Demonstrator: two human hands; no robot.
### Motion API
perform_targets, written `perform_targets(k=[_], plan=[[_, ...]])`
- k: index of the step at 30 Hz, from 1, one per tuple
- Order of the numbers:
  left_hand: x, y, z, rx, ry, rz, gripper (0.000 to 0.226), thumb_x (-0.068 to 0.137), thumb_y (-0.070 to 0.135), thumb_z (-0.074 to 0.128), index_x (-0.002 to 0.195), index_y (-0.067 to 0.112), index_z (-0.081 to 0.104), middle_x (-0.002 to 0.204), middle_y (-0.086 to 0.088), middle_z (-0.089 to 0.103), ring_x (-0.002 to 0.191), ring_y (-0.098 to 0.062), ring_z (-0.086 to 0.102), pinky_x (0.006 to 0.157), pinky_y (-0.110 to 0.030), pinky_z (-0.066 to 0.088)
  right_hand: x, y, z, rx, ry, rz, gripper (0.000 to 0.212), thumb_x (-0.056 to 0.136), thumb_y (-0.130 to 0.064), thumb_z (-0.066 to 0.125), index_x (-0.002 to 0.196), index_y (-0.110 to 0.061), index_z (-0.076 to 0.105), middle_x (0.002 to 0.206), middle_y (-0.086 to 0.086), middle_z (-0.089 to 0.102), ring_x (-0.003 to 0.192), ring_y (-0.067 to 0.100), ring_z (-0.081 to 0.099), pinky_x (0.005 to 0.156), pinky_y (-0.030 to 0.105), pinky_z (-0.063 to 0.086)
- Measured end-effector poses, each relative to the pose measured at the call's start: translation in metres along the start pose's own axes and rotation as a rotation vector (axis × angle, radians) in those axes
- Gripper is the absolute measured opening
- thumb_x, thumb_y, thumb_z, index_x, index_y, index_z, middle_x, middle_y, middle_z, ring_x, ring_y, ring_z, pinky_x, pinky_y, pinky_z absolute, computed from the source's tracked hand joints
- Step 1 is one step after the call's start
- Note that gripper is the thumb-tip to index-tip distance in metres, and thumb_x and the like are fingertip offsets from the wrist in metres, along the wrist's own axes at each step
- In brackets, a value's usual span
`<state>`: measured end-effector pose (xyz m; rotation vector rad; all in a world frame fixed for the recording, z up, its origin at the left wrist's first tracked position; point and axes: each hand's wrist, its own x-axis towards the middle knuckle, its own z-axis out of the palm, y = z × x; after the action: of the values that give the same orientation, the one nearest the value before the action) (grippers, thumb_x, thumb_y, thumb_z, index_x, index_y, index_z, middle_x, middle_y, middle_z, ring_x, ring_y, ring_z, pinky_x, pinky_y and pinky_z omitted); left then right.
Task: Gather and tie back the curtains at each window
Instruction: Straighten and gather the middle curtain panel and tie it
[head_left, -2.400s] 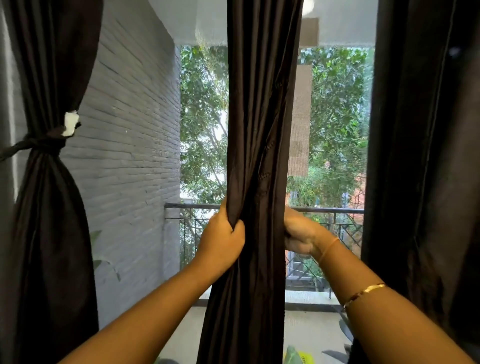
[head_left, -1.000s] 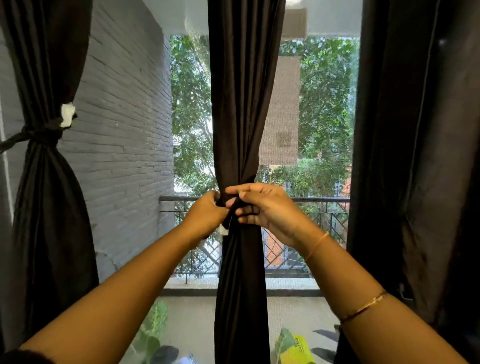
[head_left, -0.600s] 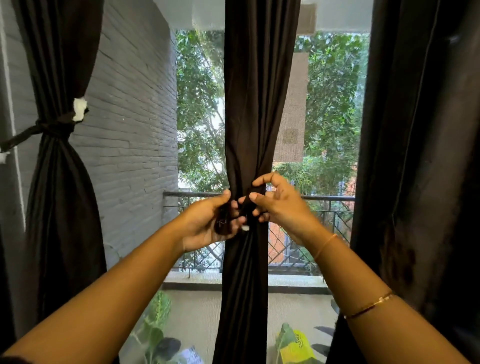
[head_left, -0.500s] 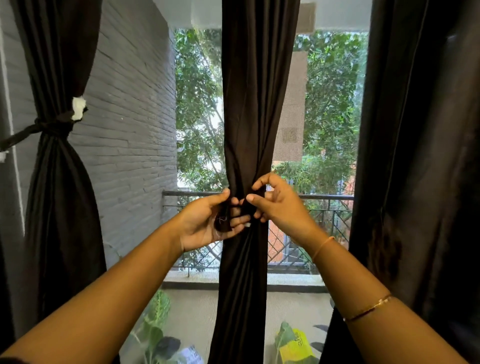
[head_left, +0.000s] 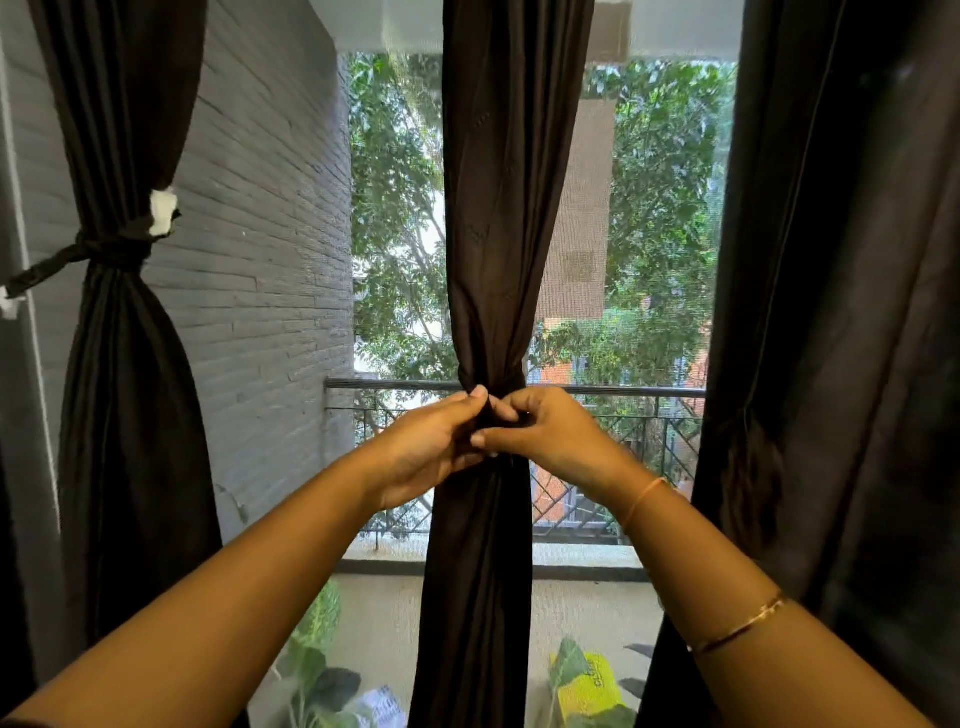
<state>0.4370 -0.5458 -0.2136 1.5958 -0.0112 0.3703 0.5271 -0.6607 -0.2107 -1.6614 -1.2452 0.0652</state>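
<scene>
A dark brown middle curtain (head_left: 506, 208) hangs straight ahead, cinched narrow at rail height by a dark tie band (head_left: 491, 378). My left hand (head_left: 434, 447) and my right hand (head_left: 550, 434) meet at that waist, fingers curled and pinching the ends of the band in front of the cloth. The ends themselves are mostly hidden between my fingers. At the left, another dark curtain (head_left: 124, 415) is gathered by a knotted tie (head_left: 111, 249) with a white tag (head_left: 162, 210). A third dark curtain (head_left: 841, 364) hangs loose at the right.
Behind the window screen lies a balcony with a metal railing (head_left: 613, 389), a grey brick wall (head_left: 260, 234) at the left and trees beyond. Potted leaves (head_left: 317, 649) and a yellow bag (head_left: 587, 680) lie on the balcony floor below.
My hands went from gripping the gathered middle curtain on both sides to meeting in front of it. The band now circles the curtain, and my fingers have closed together on its ends.
</scene>
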Motion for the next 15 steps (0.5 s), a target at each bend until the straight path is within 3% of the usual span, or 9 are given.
perform_targets(k=[2,5,8,10,15], plan=[[0.0,0.0,0.004,0.029,0.011,0.009,0.033,0.098,0.034,0.034,0.092,0.017,0.061,0.084,-0.002,0.061,0.08,-0.014,0.054,0.075,-0.022,0.039,0.0,0.001,-0.002,0.023,0.031,0.0,0.021,0.081,-0.007,0.069,0.065,0.0,0.057,0.064,0.011,0.055,0.063,0.017,0.051,0.062,0.03,0.04],[0.003,-0.004,0.01,0.041,0.087,0.052,0.026,0.098,0.033,0.037,0.092,0.021,0.059,0.084,0.001,0.062,0.08,-0.012,0.055,0.07,-0.022,0.037,-0.002,0.003,-0.006,0.134,0.012,0.03,0.019,0.088,-0.007,0.061,0.088,0.012,0.062,0.08,0.014,0.058,0.076,0.021,0.054,0.07,0.031,0.045],[0.006,-0.005,0.011,-0.045,0.223,0.064,0.019,0.095,0.034,0.046,0.082,0.022,0.055,0.074,0.003,0.062,0.069,-0.009,0.052,0.067,-0.021,0.04,-0.004,0.007,-0.009,0.307,0.018,0.042,0.013,0.091,-0.007,0.055,0.082,-0.002,0.064,0.079,0.009,0.063,0.074,0.014,0.061,0.071,0.024,0.054],[0.007,-0.002,0.008,-0.066,0.23,0.046,0.019,0.092,0.036,0.05,0.08,0.022,0.054,0.065,0.007,0.064,0.064,-0.008,0.052,0.065,-0.02,0.041,-0.005,0.011,-0.011,0.347,0.019,0.053,0.016,0.091,-0.006,0.055,0.077,-0.006,0.063,0.075,0.006,0.063,0.071,0.012,0.063,0.071,0.025,0.057],[0.009,0.008,0.012,-0.003,0.264,-0.036,0.023,0.093,0.034,0.05,0.081,0.018,0.062,0.061,0.007,0.064,0.052,-0.005,0.053,0.054,-0.019,0.038,-0.003,0.014,-0.011,0.199,0.006,0.092,0.01,0.09,-0.006,0.057,0.084,-0.003,0.065,0.077,0.008,0.064,0.073,0.012,0.062,0.066,0.023,0.055]])
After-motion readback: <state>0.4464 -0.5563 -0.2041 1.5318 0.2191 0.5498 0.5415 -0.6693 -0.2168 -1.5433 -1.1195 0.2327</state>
